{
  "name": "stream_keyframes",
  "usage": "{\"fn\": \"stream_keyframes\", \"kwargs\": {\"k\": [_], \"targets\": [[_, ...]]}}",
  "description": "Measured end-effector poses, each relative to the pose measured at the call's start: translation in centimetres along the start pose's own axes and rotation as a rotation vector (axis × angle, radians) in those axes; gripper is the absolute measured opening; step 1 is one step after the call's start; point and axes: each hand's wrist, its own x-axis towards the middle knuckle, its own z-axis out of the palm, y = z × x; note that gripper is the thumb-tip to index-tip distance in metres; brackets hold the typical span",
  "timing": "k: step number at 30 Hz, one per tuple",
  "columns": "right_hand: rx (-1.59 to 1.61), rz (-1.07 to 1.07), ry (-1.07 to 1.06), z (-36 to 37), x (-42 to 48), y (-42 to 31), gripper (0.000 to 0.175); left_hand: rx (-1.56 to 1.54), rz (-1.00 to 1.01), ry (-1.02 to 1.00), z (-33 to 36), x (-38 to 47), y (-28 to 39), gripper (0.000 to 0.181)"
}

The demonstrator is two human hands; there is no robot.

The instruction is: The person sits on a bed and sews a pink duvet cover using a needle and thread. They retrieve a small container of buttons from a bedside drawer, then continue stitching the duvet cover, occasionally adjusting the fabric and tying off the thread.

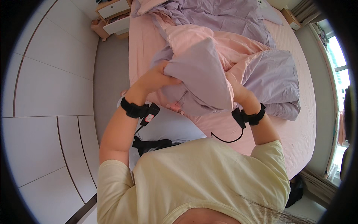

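A duvet (204,67), lavender on one side and pink on the other, lies bunched over the bed in front of me. My left hand (163,77) grips a lavender fold of it, with the thumb and fingers around the fabric edge. On the opposite side of the raised fold, my right hand (236,86) holds the duvet near its pink lining; its fingers are mostly hidden by cloth. Between the hands the lifted part comes up to a rounded peak. Beneath is a pink fitted sheet (291,140) on the mattress.
White wardrobe doors (56,86) line the left, across a strip of grey floor (110,64). A nightstand (114,12) with a pulled-out drawer and a pink bag (100,28) stand at the far left. Each wrist wears a black strapped device with a cable. A window (339,61) is right.
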Motion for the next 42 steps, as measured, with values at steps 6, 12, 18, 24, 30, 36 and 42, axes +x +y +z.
{"fn": "stream_keyframes", "kwargs": {"k": [6, 12, 18, 24, 30, 36, 42], "targets": [[-0.327, -0.008, -0.021, -3.2, 1.9, 1.0, 0.023, 0.163, -0.049, 0.038, -2.0, -2.2, -0.6, 0.031], [-0.44, -0.246, -0.012, -4.6, 3.3, 0.4, 0.019, 0.42, 0.335, -0.235, -0.4, -4.1, 0.6, 0.035], [-0.468, -0.183, -0.177, -5.3, 4.3, -2.0, 0.017, 0.289, 0.326, -0.335, -0.4, -5.3, 1.1, 0.028], [-0.464, -0.195, -0.221, -4.1, 5.0, -4.6, 0.019, 0.152, -0.01, -0.038, 2.6, -3.3, -0.8, 0.012], [-0.389, -0.107, -0.308, -3.9, 5.2, -4.6, 0.021, 0.02, -0.151, 0.014, 2.7, -2.4, -2.5, 0.009], [-0.344, -0.065, -0.353, -3.7, 5.4, -3.7, 0.022, -0.03, -0.156, 0.093, 2.8, -3.2, -3.5, 0.005], [-0.269, -0.014, -0.34, -3.3, 5.2, -2.4, 0.018, -0.077, -0.158, 0.102, 2.9, -3.4, -4.2, 0.004]]}}
